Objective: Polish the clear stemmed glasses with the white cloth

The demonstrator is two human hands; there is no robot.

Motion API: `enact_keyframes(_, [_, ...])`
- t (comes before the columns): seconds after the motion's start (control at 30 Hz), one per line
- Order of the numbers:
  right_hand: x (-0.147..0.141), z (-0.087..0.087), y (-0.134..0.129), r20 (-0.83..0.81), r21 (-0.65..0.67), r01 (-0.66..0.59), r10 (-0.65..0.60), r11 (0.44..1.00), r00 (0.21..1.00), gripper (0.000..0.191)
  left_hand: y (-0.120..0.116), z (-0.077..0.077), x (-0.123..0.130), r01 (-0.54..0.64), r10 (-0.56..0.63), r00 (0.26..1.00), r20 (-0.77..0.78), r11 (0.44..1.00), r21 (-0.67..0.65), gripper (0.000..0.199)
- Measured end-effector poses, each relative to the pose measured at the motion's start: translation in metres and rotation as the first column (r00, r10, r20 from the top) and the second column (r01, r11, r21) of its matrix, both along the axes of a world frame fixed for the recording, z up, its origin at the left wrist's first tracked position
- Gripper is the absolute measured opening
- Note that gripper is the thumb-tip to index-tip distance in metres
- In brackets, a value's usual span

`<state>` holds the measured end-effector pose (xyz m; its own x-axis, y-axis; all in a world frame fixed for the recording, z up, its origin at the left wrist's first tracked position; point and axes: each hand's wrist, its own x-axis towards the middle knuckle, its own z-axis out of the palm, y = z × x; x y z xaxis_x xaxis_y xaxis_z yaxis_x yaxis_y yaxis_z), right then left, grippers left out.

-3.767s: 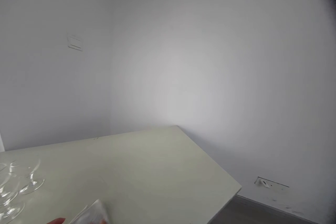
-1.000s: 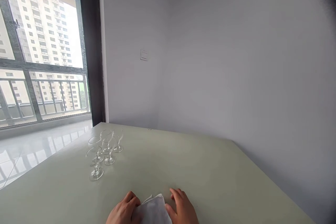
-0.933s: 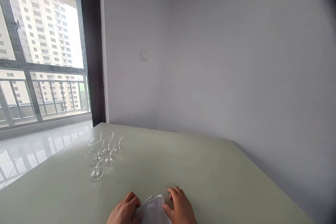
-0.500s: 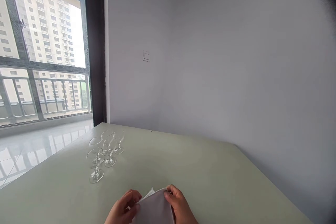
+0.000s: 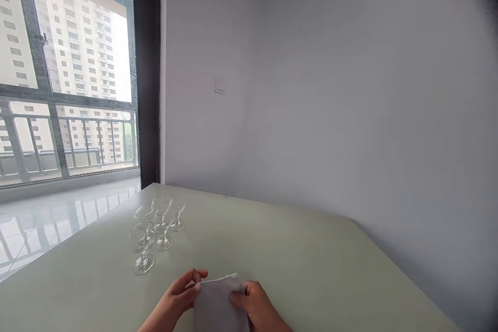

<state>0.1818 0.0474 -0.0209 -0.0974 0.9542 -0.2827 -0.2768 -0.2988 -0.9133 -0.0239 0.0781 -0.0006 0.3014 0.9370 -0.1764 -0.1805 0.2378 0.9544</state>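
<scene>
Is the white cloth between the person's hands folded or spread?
Folded: the white cloth shows as a doubled pad, held between the left hand and the right hand.

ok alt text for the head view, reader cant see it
The left hand and right hand hold a folded white cloth at the edge of a pale green table. Clear stemmed glasses stand grouped beyond, with a window showing tower blocks at left.
</scene>
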Motion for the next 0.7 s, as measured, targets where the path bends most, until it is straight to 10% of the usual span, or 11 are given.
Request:
enact_keyframes(0.27, [0.018,-0.021,0.014,-0.083,0.070,0.240,-0.234,0.968,0.969,0.035,0.028,-0.013,0.026,0.126,-0.130,0.990,-0.063,0.991,-0.052,0.035])
enact_keyframes(0.43, [0.034,-0.019,0.013,0.205,0.322,0.412,-0.488,0.852,0.849,0.016,0.047,-0.024,0.042,-0.077,0.105,0.965,-0.242,0.990,0.121,0.010])
enact_keyframes(0.57, [0.027,-0.022,0.008,0.510,0.715,0.111,-0.624,0.690,0.593,0.013,0.047,-0.029,0.042,-0.144,0.324,0.886,-0.332,0.872,0.467,0.027])
enact_keyframes(0.7, [0.005,-0.027,-0.001,0.669,0.711,-0.235,-0.534,0.663,0.517,0.028,0.035,-0.030,0.042,0.370,0.239,0.732,-0.638,0.647,0.667,0.031])
